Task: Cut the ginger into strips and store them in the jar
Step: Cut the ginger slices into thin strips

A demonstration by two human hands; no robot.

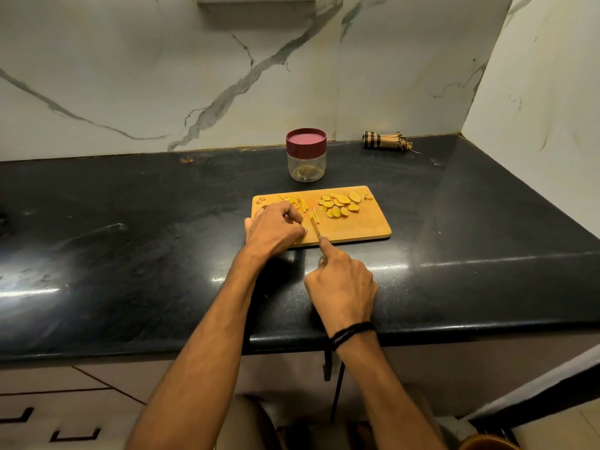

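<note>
On the tabletop (130, 222): a wooden cutting board (357, 228) lies in front of the person, its long axis running left to right, its near edge close to the tabletop's front.
Ginger slices (341, 203): a loose heap of oval rounds on the far right part of the board, lying flat, some overlapping.
Ginger strips (298, 201): a small bundle on the far left-middle of the board, long axes pointing mostly away from the person and leaning a little to one side; a couple more lie just right of the blade.
Knife (314, 227): blade down on the board, long axis from the near edge towards the far side, tip pointing away and slightly left.
Right hand (341, 284): grasping the knife handle, which it hides; forefinger stretched along the blade's back; a black thread band (352, 332) on the wrist.
Left hand (276, 230): on the board's near left part, fingers curled down over a ginger piece (305, 230), which is mostly hidden, just left of the blade.
Jar (306, 165): clear, upright, just beyond the board, its dark red lid (306, 141) on.
Cloth (384, 141): a rolled checked cloth by the marble wall (162, 76), well right of the jar.
</note>
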